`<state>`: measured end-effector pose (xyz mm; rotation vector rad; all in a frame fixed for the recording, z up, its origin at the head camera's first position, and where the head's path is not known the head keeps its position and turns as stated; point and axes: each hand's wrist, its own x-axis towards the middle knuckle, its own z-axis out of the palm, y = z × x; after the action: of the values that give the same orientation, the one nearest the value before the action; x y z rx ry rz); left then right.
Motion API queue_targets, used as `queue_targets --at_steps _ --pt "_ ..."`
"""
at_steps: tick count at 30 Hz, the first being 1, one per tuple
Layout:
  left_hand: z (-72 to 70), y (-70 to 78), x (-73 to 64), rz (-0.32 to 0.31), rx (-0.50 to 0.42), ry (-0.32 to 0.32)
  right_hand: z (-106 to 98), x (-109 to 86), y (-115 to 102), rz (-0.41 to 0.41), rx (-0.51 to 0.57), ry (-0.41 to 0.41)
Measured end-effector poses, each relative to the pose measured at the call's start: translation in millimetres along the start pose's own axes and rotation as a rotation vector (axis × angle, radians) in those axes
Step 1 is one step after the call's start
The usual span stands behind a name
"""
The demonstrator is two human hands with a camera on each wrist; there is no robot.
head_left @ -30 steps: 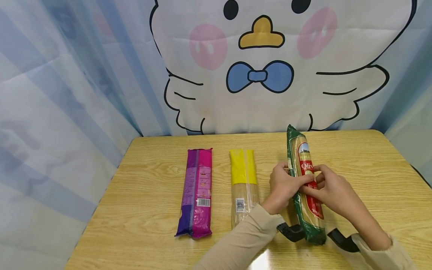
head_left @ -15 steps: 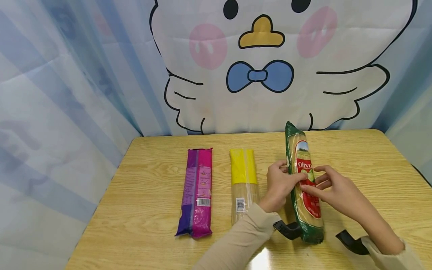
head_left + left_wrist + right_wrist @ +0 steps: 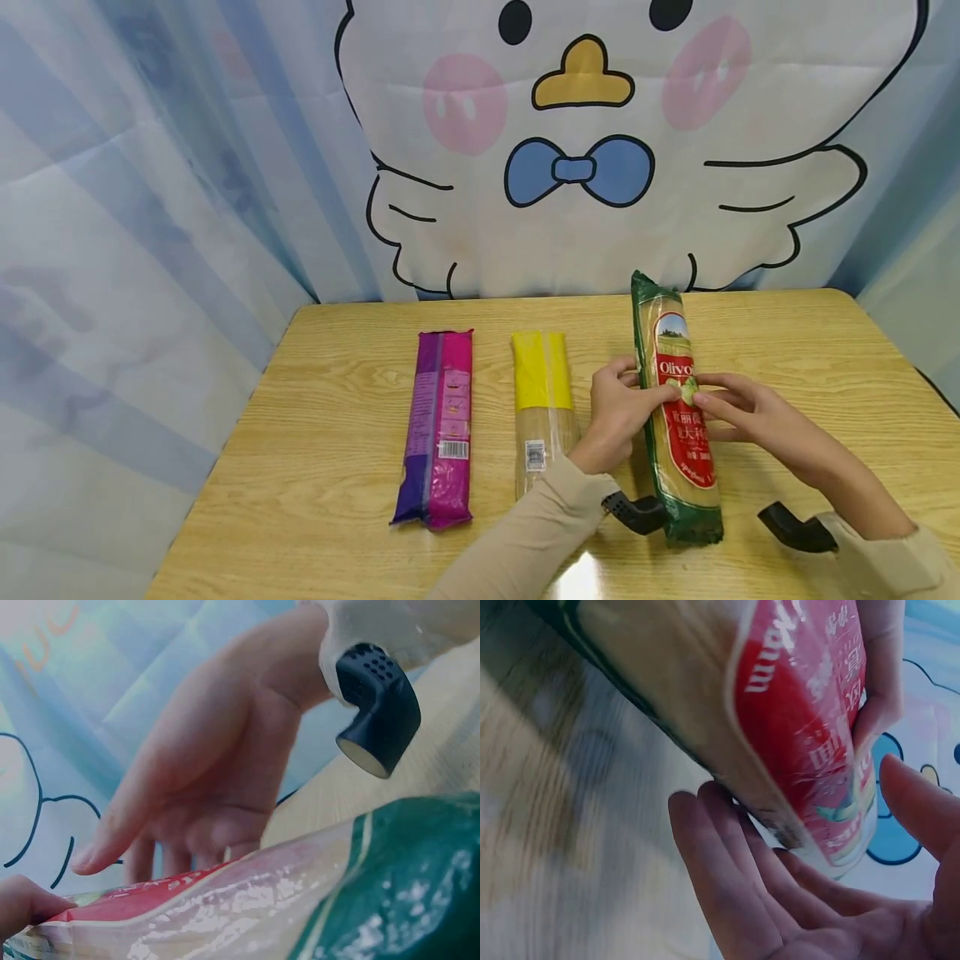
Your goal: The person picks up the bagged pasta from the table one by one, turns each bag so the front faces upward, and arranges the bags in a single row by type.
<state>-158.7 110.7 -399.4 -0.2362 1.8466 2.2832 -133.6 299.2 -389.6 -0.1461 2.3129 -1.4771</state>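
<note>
My left hand grips a packet of spaghetti by its left side, thumb across the red label and fingers behind it. Green ends and a clear middle mark the packet, which is tilted with its far end raised. At its right side is my right hand. In the right wrist view the fingers of that hand lie fairly straight along the packet's underside, while the thumb stands apart from the label. The left wrist view shows the left thumb on the packet's edge, with the other left fingers out of sight.
Left of the hands, a yellow-topped clear packet of noodles lies on the wooden table, partly under the left sleeve. Farther left lies a pink and purple packet. A printed curtain hangs behind the table's far edge.
The spaghetti packet has turned so its red label faces up more fully. My right hand has loosened from it and drawn slightly right; the left hand keeps its grip.
</note>
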Motion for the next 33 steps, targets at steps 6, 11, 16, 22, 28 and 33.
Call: queue_targets --at_steps 6,11,16,22,28,33 --pt "0.5 -1.7 -0.2 -0.005 -0.031 -0.019 -6 1.7 11 0.021 0.171 -0.13" --pt "1.0 -3.8 -0.6 -0.02 -0.05 -0.015 -4 1.9 15 0.008 0.207 -0.088" --pt "-0.6 -7.8 -1.6 -0.031 -0.063 -0.006 1 3.7 16 0.02 0.18 0.01" --pt "-0.8 -11.1 -0.6 -0.01 -0.072 -0.04 1 3.5 15 0.013 0.163 0.078" --pt "-2.5 -12.8 1.9 0.017 -0.077 -0.102 -2 1.9 11 -0.023 0.145 0.107" --pt "-7.4 -12.8 2.0 0.029 -0.07 -0.143 -3 2.3 6 -0.029 0.098 0.129"
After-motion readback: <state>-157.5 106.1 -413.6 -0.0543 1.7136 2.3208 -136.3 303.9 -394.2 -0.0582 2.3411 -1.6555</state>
